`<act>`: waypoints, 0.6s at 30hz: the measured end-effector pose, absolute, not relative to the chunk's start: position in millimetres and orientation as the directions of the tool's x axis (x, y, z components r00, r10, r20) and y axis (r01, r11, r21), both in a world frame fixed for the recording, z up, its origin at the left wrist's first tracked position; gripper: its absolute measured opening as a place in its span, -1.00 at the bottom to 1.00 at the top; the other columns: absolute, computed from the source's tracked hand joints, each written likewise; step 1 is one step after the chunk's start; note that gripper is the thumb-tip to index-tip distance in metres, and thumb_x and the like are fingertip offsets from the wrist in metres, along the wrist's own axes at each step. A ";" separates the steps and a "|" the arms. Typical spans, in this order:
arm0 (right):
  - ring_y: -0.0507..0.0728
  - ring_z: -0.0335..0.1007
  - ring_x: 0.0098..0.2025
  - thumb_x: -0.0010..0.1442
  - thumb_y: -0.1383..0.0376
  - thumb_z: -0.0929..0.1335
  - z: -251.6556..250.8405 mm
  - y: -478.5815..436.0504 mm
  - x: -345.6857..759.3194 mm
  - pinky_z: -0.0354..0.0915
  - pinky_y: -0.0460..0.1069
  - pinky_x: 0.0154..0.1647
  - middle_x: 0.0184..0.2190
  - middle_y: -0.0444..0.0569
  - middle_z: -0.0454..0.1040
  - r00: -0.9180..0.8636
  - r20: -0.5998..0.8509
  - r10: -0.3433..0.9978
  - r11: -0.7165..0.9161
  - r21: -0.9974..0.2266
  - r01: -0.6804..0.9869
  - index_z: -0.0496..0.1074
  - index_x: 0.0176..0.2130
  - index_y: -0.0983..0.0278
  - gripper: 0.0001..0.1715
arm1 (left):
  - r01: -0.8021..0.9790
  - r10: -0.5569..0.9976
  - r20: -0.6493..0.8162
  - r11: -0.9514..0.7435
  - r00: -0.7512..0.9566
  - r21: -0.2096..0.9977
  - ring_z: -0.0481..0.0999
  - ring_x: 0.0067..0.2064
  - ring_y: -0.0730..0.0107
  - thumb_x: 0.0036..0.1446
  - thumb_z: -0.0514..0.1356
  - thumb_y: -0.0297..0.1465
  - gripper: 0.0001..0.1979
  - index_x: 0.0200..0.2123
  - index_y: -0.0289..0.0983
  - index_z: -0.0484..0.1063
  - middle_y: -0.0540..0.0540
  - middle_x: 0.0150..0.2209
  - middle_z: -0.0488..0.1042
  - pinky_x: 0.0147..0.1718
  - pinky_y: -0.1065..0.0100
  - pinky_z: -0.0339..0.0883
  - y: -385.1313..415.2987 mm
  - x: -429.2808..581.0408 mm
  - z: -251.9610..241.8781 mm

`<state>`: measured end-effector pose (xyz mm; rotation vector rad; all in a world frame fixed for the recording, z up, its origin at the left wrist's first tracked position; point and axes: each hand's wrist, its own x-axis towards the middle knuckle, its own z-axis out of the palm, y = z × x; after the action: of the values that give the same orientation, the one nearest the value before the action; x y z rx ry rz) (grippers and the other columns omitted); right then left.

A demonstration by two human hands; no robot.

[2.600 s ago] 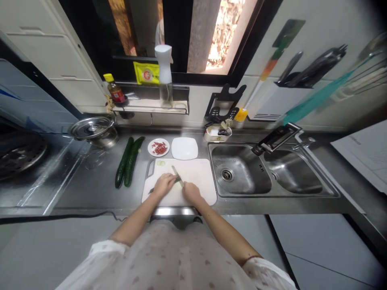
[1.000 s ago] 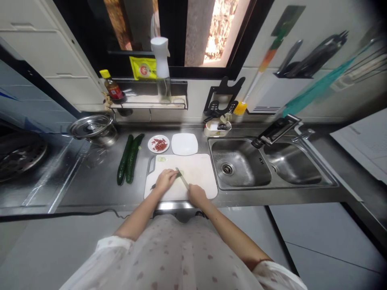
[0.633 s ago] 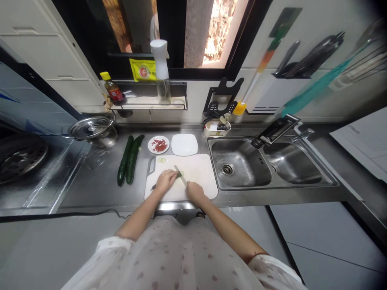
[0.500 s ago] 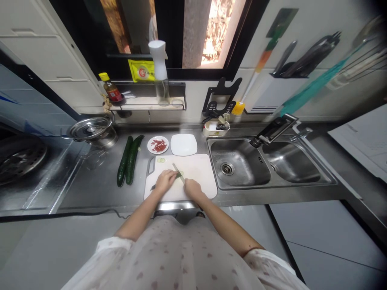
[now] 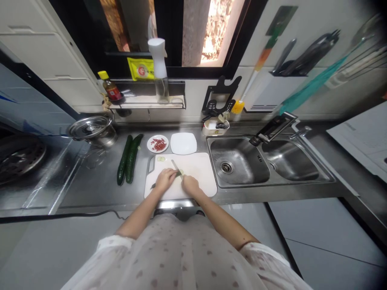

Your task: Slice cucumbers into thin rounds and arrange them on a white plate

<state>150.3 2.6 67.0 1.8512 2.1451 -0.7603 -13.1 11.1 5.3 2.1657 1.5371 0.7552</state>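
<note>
On the white cutting board, my left hand is wrapped over a dark green cucumber, whose one end pokes out beside the wrist. My right hand grips a knife, its blade slanting up and left across the cucumber's cut end. A few pale slices lie near the board's upper left. Beyond the board are a small plate of chopped red pieces and a bare white square plate. Two whole cucumbers rest to the left.
A double sink with a faucet is at the right. A lidded steel pot stands at the left. Behind are a utensil holder and a wall shelf with a sauce bottle and a spray bottle.
My right hand has shifted slightly left with the knife, closer to my left hand. My left hand stays on the cucumber, and the whole view has moved a little.
</note>
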 end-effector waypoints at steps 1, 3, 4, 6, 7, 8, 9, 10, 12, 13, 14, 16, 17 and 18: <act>0.19 0.46 -0.06 0.27 0.43 0.15 65.9 -0.6 152.6 0.28 -0.02 -0.13 -0.13 0.20 0.53 -0.188 -0.472 0.861 0.079 -0.240 0.968 0.41 -0.02 0.38 -0.62 | 0.740 0.944 0.207 -0.330 0.257 0.586 0.43 -0.12 0.30 0.27 0.08 -0.35 -0.76 -0.11 -0.17 0.53 -0.08 -0.20 0.53 -0.08 0.28 0.31 11.1 -12.9 5.2; 0.19 0.46 -0.07 0.26 0.44 0.15 63.8 -8.5 158.7 0.28 -0.02 -0.14 -0.16 0.19 0.53 -0.185 -0.469 0.864 0.084 -0.228 0.970 0.42 -0.06 0.37 -0.64 | 0.739 0.944 0.209 -0.329 0.254 0.587 0.43 -0.12 0.31 0.27 0.08 -0.35 -0.76 -0.11 -0.16 0.53 -0.08 -0.20 0.53 -0.08 0.28 0.31 11.2 -12.7 5.2; 0.19 0.47 -0.08 0.26 0.44 0.15 63.0 -12.8 162.1 0.28 -0.02 -0.14 -0.17 0.19 0.53 -0.188 -0.465 0.865 0.091 -0.223 0.971 0.41 -0.07 0.36 -0.65 | 0.739 0.944 0.209 -0.330 0.255 0.588 0.43 -0.13 0.31 0.27 0.08 -0.35 -0.76 -0.11 -0.17 0.53 -0.08 -0.20 0.53 -0.09 0.29 0.31 11.2 -12.6 5.4; 0.19 0.47 -0.09 0.26 0.42 0.16 62.4 -21.3 168.6 0.28 -0.01 -0.15 -0.19 0.19 0.53 -0.199 -0.468 0.861 0.107 -0.215 0.971 0.41 -0.09 0.37 -0.67 | 0.738 0.944 0.207 -0.329 0.256 0.589 0.44 -0.13 0.31 0.27 0.08 -0.35 -0.76 -0.11 -0.17 0.53 -0.08 -0.20 0.53 -0.10 0.29 0.31 11.3 -12.4 5.9; 0.19 0.47 -0.09 0.27 0.41 0.16 62.7 -24.9 171.4 0.28 -0.01 -0.16 -0.20 0.19 0.53 -0.201 -0.471 0.859 0.110 -0.214 0.971 0.41 -0.09 0.37 -0.68 | 0.739 0.945 0.204 -0.328 0.257 0.588 0.44 -0.14 0.31 0.27 0.08 -0.35 -0.76 -0.11 -0.17 0.53 -0.08 -0.20 0.54 -0.11 0.29 0.31 11.3 -12.3 6.2; 0.20 0.47 -0.09 0.27 0.40 0.16 63.3 -27.9 173.6 0.28 -0.01 -0.16 -0.20 0.18 0.53 -0.200 -0.477 0.856 0.108 -0.213 0.971 0.41 -0.09 0.36 -0.69 | 0.741 0.945 0.200 -0.326 0.257 0.587 0.44 -0.14 0.31 0.28 0.08 -0.35 -0.76 -0.12 -0.17 0.53 -0.08 -0.20 0.54 -0.11 0.29 0.31 11.3 -12.3 6.4; 0.19 0.47 -0.09 0.28 0.39 0.16 64.0 -30.3 175.3 0.28 -0.01 -0.16 -0.20 0.18 0.53 -0.199 -0.482 0.854 0.106 -0.212 0.971 0.40 -0.09 0.36 -0.69 | 0.743 0.946 0.196 -0.323 0.257 0.586 0.44 -0.15 0.31 0.28 0.07 -0.35 -0.75 -0.12 -0.17 0.54 -0.08 -0.20 0.54 -0.10 0.29 0.31 11.2 -12.2 6.7; 0.19 0.47 -0.09 0.28 0.39 0.16 64.6 -31.9 176.3 0.28 -0.01 -0.15 -0.20 0.18 0.52 -0.196 -0.486 0.852 0.103 -0.210 0.972 0.40 -0.08 0.36 -0.69 | 0.744 0.947 0.193 -0.321 0.256 0.586 0.44 -0.14 0.30 0.28 0.07 -0.35 -0.75 -0.12 -0.17 0.53 -0.08 -0.20 0.54 -0.10 0.28 0.31 11.1 -12.2 6.9; 0.19 0.46 -0.08 0.28 0.39 0.16 65.4 -33.2 176.9 0.27 -0.01 -0.14 -0.19 0.19 0.52 -0.196 -0.492 0.848 0.105 -0.207 0.973 0.39 -0.07 0.35 -0.69 | 0.744 0.949 0.188 -0.316 0.254 0.589 0.44 -0.13 0.30 0.28 0.07 -0.34 -0.75 -0.11 -0.17 0.53 -0.08 -0.19 0.54 -0.09 0.28 0.30 10.7 -12.2 7.3; 0.19 0.45 -0.07 0.29 0.39 0.16 65.3 -33.0 176.6 0.27 -0.01 -0.13 -0.18 0.20 0.52 -0.198 -0.491 0.848 0.107 -0.206 0.973 0.39 -0.07 0.35 -0.69 | 0.743 0.949 0.185 -0.314 0.254 0.592 0.43 -0.13 0.30 0.28 0.07 -0.34 -0.75 -0.10 -0.17 0.53 -0.08 -0.19 0.54 -0.08 0.27 0.30 10.6 -12.1 7.5; 0.19 0.45 -0.07 0.29 0.39 0.16 65.0 -32.3 176.0 0.27 -0.01 -0.12 -0.18 0.19 0.52 -0.198 -0.488 0.850 0.109 -0.206 0.972 0.39 -0.07 0.35 -0.69 | 0.742 0.950 0.182 -0.313 0.255 0.594 0.43 -0.12 0.30 0.28 0.06 -0.34 -0.74 -0.10 -0.17 0.53 -0.08 -0.18 0.53 -0.08 0.27 0.30 10.4 -12.1 7.8; 0.18 0.45 -0.06 0.29 0.40 0.16 63.8 -29.7 173.9 0.26 -0.02 -0.11 -0.17 0.19 0.52 -0.198 -0.483 0.853 0.109 -0.207 0.972 0.38 -0.07 0.35 -0.69 | 0.741 0.950 0.178 -0.310 0.255 0.595 0.43 -0.12 0.30 0.28 0.06 -0.34 -0.74 -0.09 -0.17 0.52 -0.08 -0.18 0.53 -0.08 0.27 0.31 10.2 -12.1 8.1; 0.18 0.45 -0.06 0.29 0.40 0.16 63.2 -27.8 172.5 0.26 -0.02 -0.11 -0.17 0.18 0.52 -0.197 -0.482 0.854 0.107 -0.209 0.972 0.38 -0.07 0.34 -0.69 | 0.742 0.951 0.176 -0.309 0.255 0.595 0.43 -0.12 0.29 0.28 0.06 -0.34 -0.74 -0.09 -0.16 0.52 -0.09 -0.19 0.53 -0.07 0.26 0.31 10.1 -12.1 8.1; 0.18 0.45 -0.06 0.29 0.40 0.16 62.6 -25.6 170.9 0.26 -0.02 -0.11 -0.17 0.18 0.52 -0.195 -0.482 0.854 0.104 -0.210 0.972 0.39 -0.07 0.34 -0.69 | 0.743 0.951 0.176 -0.309 0.254 0.594 0.43 -0.12 0.29 0.28 0.06 -0.34 -0.74 -0.09 -0.16 0.52 -0.09 -0.19 0.53 -0.07 0.26 0.31 10.1 -12.1 8.1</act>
<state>170.9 -25.6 62.6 1.8202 2.1419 -0.7169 -12.1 10.1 8.1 2.1413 1.5450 0.7247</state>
